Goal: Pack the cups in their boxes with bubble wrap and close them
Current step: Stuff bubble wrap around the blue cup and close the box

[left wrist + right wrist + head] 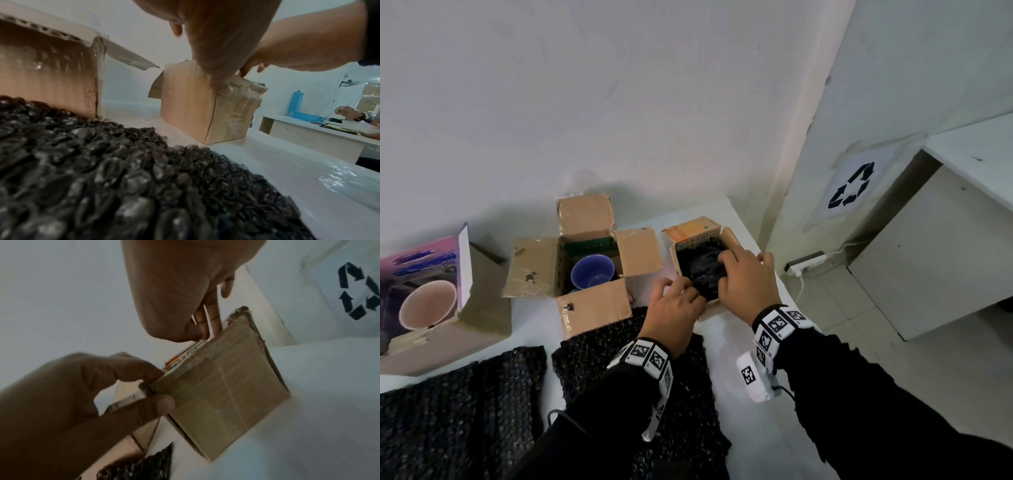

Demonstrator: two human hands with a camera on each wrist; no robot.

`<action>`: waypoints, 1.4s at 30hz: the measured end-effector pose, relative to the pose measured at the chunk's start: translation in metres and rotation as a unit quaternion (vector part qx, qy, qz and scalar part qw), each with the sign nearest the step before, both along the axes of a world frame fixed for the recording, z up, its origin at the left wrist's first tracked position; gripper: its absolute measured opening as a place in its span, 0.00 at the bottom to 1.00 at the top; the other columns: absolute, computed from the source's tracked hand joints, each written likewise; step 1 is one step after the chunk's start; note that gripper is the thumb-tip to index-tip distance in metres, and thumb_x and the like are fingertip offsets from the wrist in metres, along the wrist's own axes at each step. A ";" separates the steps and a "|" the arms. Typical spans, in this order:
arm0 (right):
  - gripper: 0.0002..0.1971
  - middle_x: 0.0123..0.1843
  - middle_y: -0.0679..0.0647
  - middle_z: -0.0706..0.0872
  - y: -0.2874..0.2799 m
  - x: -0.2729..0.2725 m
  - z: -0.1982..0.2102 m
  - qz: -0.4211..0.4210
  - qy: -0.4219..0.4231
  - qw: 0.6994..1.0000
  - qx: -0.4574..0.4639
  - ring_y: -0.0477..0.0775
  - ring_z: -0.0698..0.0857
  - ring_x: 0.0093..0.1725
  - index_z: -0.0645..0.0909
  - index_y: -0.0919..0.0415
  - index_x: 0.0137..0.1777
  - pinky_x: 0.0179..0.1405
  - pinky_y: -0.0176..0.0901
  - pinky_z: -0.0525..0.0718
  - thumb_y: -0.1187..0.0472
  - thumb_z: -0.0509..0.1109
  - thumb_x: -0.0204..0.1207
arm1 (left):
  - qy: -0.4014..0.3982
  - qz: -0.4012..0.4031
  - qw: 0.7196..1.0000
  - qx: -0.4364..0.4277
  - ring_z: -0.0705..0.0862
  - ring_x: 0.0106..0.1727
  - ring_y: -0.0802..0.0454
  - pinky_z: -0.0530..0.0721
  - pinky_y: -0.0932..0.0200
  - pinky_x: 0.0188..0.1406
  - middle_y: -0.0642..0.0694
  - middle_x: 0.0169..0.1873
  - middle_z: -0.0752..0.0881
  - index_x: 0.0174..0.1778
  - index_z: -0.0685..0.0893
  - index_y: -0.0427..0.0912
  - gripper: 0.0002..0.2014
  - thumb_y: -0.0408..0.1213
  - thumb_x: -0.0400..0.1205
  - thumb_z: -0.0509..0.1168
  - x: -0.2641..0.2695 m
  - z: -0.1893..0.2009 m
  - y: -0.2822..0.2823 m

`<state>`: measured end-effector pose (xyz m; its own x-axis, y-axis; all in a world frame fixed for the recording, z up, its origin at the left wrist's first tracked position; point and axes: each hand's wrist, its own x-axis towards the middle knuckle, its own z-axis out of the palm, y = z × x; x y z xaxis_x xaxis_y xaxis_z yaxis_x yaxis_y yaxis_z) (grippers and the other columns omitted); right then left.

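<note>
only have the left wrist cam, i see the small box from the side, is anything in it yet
Observer: Yes, the small box holds a black bubble wrap bundle.
Operator: where's the right hand
Observer: The right hand is over the opening, pressing down on that bundle.
Operator: any cup not wrapped yet
Observer: A purple cup sits unwrapped in the open middle box.

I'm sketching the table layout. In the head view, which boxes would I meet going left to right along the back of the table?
pink printed box → open brown box with the blue cup → small box stuffed with black bubble wrap, where both hands work.
</note>
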<state>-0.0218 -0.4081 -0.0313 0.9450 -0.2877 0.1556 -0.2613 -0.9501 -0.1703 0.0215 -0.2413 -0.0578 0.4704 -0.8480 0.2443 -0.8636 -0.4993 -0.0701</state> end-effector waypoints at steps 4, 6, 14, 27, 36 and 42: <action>0.26 0.62 0.51 0.84 -0.013 0.026 0.004 0.029 0.106 0.994 0.020 0.52 0.76 0.69 0.69 0.55 0.71 0.75 0.59 0.53 0.64 0.59 0.71 | 0.047 -0.032 0.998 -0.004 0.78 0.61 0.47 0.77 0.52 0.49 0.52 0.45 0.86 0.45 0.86 0.48 0.12 0.34 0.67 0.75 0.013 -0.009 0.006; 0.24 0.56 0.52 0.85 -0.018 0.035 0.004 0.031 0.143 0.989 0.006 0.54 0.73 0.70 0.71 0.56 0.68 0.74 0.61 0.52 0.64 0.59 0.70 | 0.058 -0.037 0.998 -0.001 0.78 0.62 0.47 0.79 0.53 0.48 0.52 0.47 0.86 0.45 0.87 0.48 0.12 0.34 0.68 0.74 0.016 -0.008 0.006; 0.17 0.66 0.61 0.75 -0.013 0.060 -0.008 0.013 0.206 0.977 -0.060 0.64 0.67 0.70 0.81 0.57 0.60 0.66 0.59 0.61 0.63 0.56 0.76 | 0.091 -0.057 0.994 -0.019 0.79 0.62 0.48 0.81 0.52 0.44 0.52 0.46 0.86 0.45 0.87 0.48 0.08 0.37 0.71 0.75 0.027 -0.009 0.008; 0.23 0.65 0.55 0.78 -0.057 0.096 -0.002 -0.206 0.022 0.953 0.219 0.61 0.76 0.66 0.73 0.55 0.65 0.65 0.56 0.67 0.44 0.66 0.75 | 0.144 0.005 0.986 -0.080 0.73 0.68 0.43 0.78 0.48 0.64 0.42 0.70 0.73 0.62 0.80 0.46 0.25 0.46 0.70 0.76 0.027 0.003 0.005; 0.23 0.53 0.53 0.90 -0.060 0.114 0.010 -0.143 -0.021 0.824 0.549 0.54 0.89 0.51 0.83 0.58 0.54 0.56 0.53 0.87 0.43 0.78 0.66 | 0.332 0.087 0.927 -0.152 0.76 0.70 0.50 0.76 0.55 0.70 0.50 0.81 0.58 0.84 0.47 0.49 0.53 0.48 0.72 0.77 0.027 -0.003 0.005; 0.16 0.53 0.50 0.90 -0.062 0.095 0.058 -0.024 -0.115 0.813 0.570 0.48 0.88 0.52 0.84 0.58 0.57 0.51 0.42 0.87 0.56 0.80 0.71 | 0.350 0.084 0.918 -0.168 0.81 0.60 0.57 0.82 0.54 0.63 0.54 0.81 0.58 0.83 0.54 0.49 0.50 0.44 0.70 0.78 0.028 -0.008 0.006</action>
<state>0.0732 -0.4705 0.0270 0.9122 -0.4043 -0.0660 -0.1291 -0.1308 -0.9830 0.0494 -0.2358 -0.0658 0.7287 -0.6815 0.0668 -0.5476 -0.5214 0.6544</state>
